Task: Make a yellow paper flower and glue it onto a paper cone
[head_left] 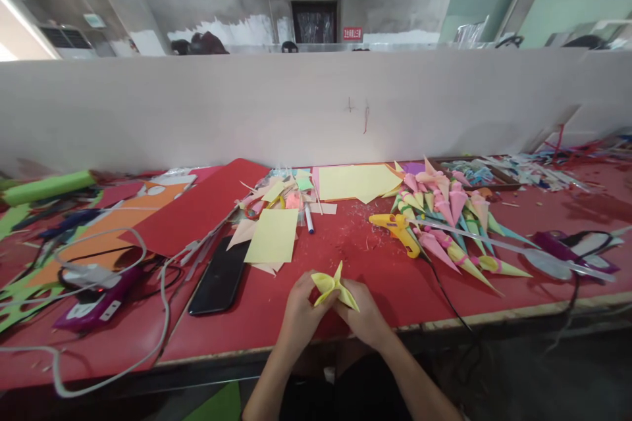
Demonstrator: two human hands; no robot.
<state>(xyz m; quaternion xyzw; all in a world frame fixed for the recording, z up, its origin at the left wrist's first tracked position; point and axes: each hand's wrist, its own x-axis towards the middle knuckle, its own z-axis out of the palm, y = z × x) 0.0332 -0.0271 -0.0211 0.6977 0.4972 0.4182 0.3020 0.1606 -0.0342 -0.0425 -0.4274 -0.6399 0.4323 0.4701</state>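
Observation:
A yellow folded paper piece with several pointed petals is held between my two hands, just above the front of the red table. My left hand closes on its left side, thumb toward the middle. On the right side, my right hand grips it with bent fingers. The two hands meet at the base of the piece. Ahead and to the left lies a flat yellow paper sheet. A yellow glue gun rests on the table ahead of my right hand.
A black phone lies left of my hands. Pink, yellow and green paper cones are heaped at the right. Purple power strips with cables sit on both sides. Large red sheets lie back left, before a white partition.

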